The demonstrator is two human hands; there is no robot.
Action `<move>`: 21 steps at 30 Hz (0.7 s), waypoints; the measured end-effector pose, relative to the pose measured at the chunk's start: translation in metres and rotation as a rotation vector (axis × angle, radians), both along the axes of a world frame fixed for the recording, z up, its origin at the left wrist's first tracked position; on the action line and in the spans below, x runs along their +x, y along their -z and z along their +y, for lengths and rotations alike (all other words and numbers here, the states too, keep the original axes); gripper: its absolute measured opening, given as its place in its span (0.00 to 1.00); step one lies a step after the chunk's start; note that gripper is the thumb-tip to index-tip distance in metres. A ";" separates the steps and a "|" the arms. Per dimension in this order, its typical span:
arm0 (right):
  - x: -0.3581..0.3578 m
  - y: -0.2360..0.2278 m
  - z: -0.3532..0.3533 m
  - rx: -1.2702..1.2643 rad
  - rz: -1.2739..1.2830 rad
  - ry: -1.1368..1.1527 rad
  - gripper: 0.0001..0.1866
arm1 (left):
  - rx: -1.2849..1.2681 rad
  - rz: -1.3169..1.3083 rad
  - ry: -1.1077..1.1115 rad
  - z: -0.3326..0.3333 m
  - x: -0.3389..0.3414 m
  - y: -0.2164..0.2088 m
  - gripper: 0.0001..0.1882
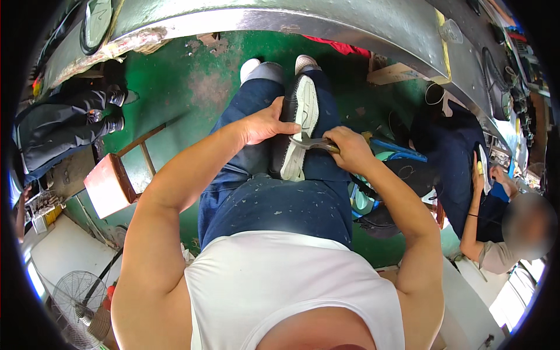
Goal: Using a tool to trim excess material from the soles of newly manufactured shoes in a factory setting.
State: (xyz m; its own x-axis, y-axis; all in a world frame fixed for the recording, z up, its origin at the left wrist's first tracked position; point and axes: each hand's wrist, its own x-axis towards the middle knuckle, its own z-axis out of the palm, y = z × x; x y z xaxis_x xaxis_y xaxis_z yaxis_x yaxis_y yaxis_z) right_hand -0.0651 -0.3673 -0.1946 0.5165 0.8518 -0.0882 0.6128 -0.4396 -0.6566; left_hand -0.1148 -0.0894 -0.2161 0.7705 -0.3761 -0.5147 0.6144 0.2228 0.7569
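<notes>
A black shoe (301, 125) lies sole side up along my thighs, its pale underside showing and a row of stitches or ridges along its edge. My left hand (268, 122) grips its left side near the middle, thumb pressed on the pale underside and fingers hidden behind the dark side. My right hand (350, 150) is closed round the handle of a metal hand tool (315, 143) with a curved head; whether it is pincers or a hammer I cannot tell. The tool's head lies across the shoe's underside, just below my left thumb.
A metal-edged bench (280, 21) curves across the far side. At left are a stool (112, 185), a wire fan (79, 306) and a person's dark-trousered legs (64, 125). Another person (496, 251) sits at right, handling a shoe. Dark bags and blue straps (399, 150) lie between us.
</notes>
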 end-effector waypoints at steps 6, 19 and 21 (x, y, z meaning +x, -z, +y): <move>-0.063 -0.047 -0.017 -0.291 -0.078 0.050 0.17 | 0.347 -0.118 -0.080 -0.024 -0.010 0.000 0.49; -0.019 -0.002 -0.044 -0.345 1.545 0.003 0.14 | 0.652 -0.420 0.067 -0.036 -0.094 0.034 0.57; -0.012 -0.030 -0.038 -0.384 1.442 0.105 0.15 | 0.537 -0.283 0.026 -0.032 -0.096 0.034 0.57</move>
State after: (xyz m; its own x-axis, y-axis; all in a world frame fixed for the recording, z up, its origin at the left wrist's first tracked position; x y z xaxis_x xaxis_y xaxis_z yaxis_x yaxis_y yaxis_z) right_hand -0.0767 -0.4058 -0.1651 -0.1518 0.6242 -0.7664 -0.4891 -0.7212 -0.4905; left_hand -0.2110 -0.1219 -0.2501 0.8991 -0.1410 -0.4145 0.3733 -0.2478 0.8940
